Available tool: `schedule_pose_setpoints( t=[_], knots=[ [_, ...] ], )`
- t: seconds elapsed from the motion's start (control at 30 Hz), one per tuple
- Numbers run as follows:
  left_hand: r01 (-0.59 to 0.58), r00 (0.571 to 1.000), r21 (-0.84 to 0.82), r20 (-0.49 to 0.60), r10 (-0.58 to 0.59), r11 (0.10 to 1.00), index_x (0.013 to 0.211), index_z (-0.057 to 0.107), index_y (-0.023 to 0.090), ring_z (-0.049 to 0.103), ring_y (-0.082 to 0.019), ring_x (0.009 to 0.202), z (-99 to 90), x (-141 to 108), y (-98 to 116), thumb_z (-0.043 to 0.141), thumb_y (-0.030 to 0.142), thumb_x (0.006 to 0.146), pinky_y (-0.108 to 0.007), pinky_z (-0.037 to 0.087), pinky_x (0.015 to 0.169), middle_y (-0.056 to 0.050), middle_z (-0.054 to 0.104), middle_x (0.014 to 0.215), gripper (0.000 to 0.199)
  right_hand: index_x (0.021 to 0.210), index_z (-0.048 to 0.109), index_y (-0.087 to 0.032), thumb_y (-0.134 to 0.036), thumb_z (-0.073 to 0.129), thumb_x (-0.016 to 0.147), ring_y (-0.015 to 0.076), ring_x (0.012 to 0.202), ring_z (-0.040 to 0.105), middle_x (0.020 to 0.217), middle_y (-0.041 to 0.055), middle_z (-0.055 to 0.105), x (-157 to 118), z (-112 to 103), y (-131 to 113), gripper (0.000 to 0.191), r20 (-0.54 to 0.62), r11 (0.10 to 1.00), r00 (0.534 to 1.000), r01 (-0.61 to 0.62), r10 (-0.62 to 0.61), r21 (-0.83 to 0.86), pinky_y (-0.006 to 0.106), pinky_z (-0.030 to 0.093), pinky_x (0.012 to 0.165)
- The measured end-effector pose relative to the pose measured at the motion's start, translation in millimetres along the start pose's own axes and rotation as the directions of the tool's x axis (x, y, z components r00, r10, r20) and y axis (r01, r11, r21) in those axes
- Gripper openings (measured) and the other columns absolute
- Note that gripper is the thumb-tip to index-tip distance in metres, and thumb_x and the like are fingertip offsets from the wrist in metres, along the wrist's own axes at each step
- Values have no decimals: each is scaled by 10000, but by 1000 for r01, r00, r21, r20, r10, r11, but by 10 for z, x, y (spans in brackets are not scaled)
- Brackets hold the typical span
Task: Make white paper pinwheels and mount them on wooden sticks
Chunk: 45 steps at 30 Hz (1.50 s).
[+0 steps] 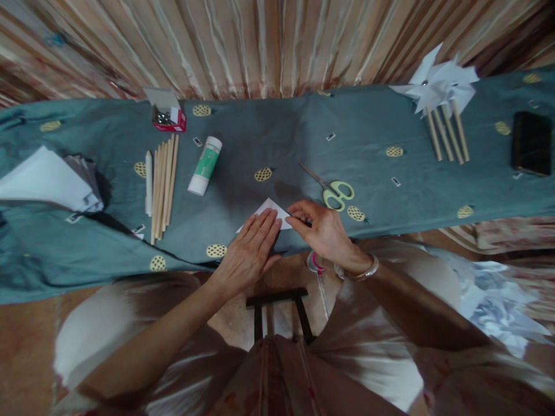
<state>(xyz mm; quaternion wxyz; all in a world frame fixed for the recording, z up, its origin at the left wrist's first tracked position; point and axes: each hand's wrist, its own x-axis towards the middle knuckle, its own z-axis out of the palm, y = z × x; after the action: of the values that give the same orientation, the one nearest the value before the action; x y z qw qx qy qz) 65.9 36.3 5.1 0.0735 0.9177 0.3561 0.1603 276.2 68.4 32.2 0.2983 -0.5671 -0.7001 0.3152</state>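
A small white sheet of paper [269, 205], folded to a triangle, lies on the cloth near the table's front edge. My left hand [254, 242] rests flat over it with fingers stretched out, covering its left and lower parts. At the paper's right corner, the thumb and fingertips of my right hand [319, 228] are pinched together on the edge. Something dark shows between those fingers, too small to make out. Just beyond my right hand lie scissors [332, 189] with light green handles, blades pointing away to the left.
Left of centre are a glue stick [205, 166], several wooden sticks [163, 188] and an open red box [169, 118] of small metal pieces. Stacked paper [47, 179] lies far left. White pinwheels [442, 84] and a phone [531, 143] are at right. Paper scraps [498, 300] sit below right.
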Motion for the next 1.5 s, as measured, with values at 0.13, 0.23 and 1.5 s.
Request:
schedule_pose_setpoints(
  t=[0.13, 0.23, 1.5],
  knots=[
    [-8, 1000, 8, -4, 8, 1000, 1555, 219, 51, 320, -337, 1491, 0, 6, -3, 486, 403, 997, -536, 335, 1198, -256, 406, 1552, 712, 887, 676, -188, -206, 664, 854, 154, 697, 679, 774, 15, 732, 3, -5, -13, 39, 3, 1000, 1000, -10, 10, -11, 264, 506, 679],
    [-5, 1000, -1, 3, 5, 1000, 1561, 202, 57, 314, -331, 1495, -1, 10, -5, 479, 409, 1000, -539, 338, 1196, -254, 401, 1556, 718, 896, 676, -182, -206, 663, 861, 157, 713, 679, 775, 18, 724, 0, -1, -5, 45, 6, 1000, 1000, -2, 2, -30, 266, 497, 682],
    [-10, 998, 89, 70, 4, 996, 1513, 273, -20, 300, -356, 1496, -39, -18, 11, 529, 380, 977, -523, 358, 1189, -285, 384, 1553, 716, 1127, 672, -75, -131, 418, 1002, 248, 1008, 538, 1097, 132, 687, -240, -20, -78, 289, 316, 590, 770, 631, -554, -504, 377, 428, 895]
  ],
)
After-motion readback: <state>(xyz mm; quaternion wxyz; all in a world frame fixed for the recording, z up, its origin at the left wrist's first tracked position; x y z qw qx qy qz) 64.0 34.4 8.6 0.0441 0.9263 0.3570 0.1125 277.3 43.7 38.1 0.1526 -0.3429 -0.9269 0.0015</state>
